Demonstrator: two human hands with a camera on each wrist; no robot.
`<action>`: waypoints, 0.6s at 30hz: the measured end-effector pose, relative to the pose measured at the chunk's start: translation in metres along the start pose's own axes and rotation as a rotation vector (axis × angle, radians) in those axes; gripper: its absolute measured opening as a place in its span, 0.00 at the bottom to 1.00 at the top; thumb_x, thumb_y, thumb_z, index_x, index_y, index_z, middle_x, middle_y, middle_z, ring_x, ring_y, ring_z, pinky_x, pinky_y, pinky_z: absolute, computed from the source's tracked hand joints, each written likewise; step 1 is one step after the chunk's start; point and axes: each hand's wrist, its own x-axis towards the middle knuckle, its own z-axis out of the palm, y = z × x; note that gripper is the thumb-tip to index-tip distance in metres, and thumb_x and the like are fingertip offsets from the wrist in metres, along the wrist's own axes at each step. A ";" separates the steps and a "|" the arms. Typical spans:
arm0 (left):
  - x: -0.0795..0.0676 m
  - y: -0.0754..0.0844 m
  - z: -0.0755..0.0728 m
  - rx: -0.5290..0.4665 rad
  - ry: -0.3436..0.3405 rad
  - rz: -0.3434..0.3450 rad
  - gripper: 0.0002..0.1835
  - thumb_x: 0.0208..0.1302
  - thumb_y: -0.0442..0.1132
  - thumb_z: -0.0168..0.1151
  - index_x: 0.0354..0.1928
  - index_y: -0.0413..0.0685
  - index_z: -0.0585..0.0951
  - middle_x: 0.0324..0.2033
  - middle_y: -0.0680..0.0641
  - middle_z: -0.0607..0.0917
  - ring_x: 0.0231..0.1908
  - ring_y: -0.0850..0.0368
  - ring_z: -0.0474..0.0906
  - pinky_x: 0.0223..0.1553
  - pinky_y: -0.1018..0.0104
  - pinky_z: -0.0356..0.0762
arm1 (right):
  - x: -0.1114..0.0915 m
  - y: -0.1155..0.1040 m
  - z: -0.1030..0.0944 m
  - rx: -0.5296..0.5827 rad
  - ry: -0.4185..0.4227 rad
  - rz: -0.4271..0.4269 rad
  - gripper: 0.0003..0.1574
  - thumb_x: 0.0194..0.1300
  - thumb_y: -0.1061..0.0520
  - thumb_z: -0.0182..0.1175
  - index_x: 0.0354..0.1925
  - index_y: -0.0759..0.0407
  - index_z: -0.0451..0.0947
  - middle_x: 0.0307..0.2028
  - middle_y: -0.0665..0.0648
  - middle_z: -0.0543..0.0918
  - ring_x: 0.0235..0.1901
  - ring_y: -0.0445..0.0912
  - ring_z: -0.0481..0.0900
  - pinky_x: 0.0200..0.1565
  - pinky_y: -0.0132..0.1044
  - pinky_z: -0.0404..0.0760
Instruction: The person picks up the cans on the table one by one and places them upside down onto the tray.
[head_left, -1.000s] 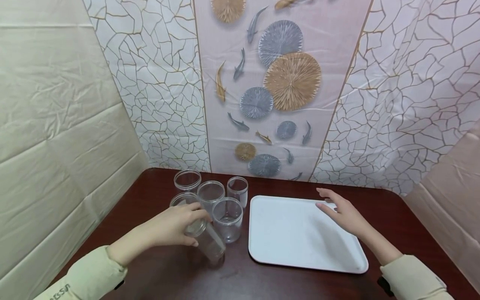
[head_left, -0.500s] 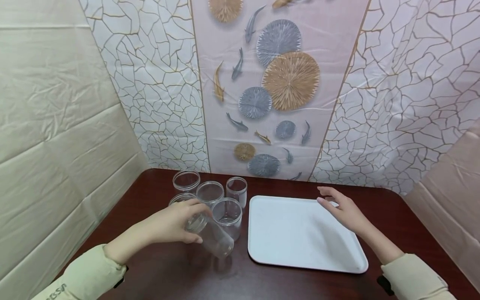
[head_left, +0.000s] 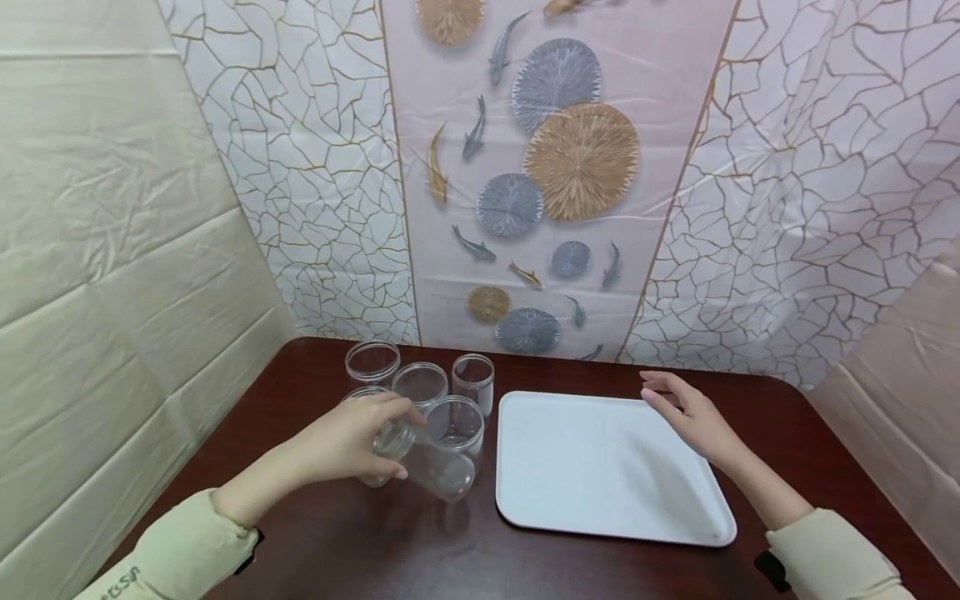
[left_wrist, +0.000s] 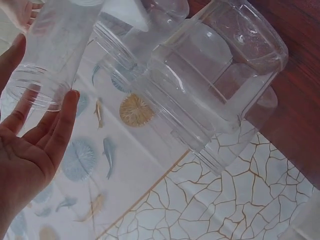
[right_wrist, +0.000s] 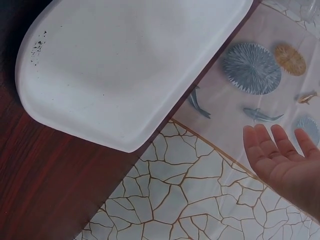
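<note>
Dark table (head_left: 352, 550) below, the left hand (head_left: 352, 440) grips a tilted jar (head_left: 444, 472).

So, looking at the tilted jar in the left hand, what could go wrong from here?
The tilted jar might knock a standing jar close by. The left hand holds it only by one end, so it could slip; the right hand, over by the white tray, may not catch it.
</note>
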 end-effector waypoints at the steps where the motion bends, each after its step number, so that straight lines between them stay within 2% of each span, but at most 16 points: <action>1: 0.000 0.000 0.000 -0.010 0.008 -0.004 0.28 0.39 0.48 0.78 0.46 0.57 0.77 0.43 0.57 0.82 0.42 0.62 0.77 0.43 0.63 0.76 | 0.000 0.000 -0.001 0.012 -0.002 0.000 0.30 0.74 0.48 0.44 0.65 0.65 0.61 0.58 0.71 0.71 0.56 0.66 0.71 0.49 0.58 0.75; 7: 0.004 0.000 -0.002 -0.089 0.031 -0.031 0.27 0.40 0.47 0.77 0.45 0.54 0.77 0.43 0.56 0.82 0.44 0.62 0.78 0.44 0.65 0.77 | 0.002 0.000 -0.004 0.048 0.007 0.016 0.32 0.75 0.47 0.42 0.66 0.67 0.59 0.58 0.72 0.71 0.56 0.65 0.72 0.47 0.56 0.77; 12: 0.006 -0.002 -0.003 -0.157 0.049 -0.073 0.26 0.40 0.47 0.77 0.45 0.57 0.77 0.42 0.59 0.82 0.39 0.65 0.75 0.40 0.69 0.75 | 0.002 -0.003 -0.004 0.063 0.016 0.030 0.32 0.75 0.46 0.41 0.66 0.67 0.58 0.58 0.73 0.70 0.56 0.66 0.71 0.48 0.56 0.77; 18: 0.007 -0.004 0.002 -0.213 0.154 -0.094 0.26 0.40 0.47 0.77 0.44 0.56 0.77 0.42 0.58 0.83 0.35 0.66 0.74 0.34 0.71 0.76 | 0.003 -0.007 -0.004 0.114 0.003 0.055 0.33 0.75 0.46 0.40 0.66 0.69 0.58 0.59 0.74 0.69 0.56 0.67 0.70 0.48 0.56 0.78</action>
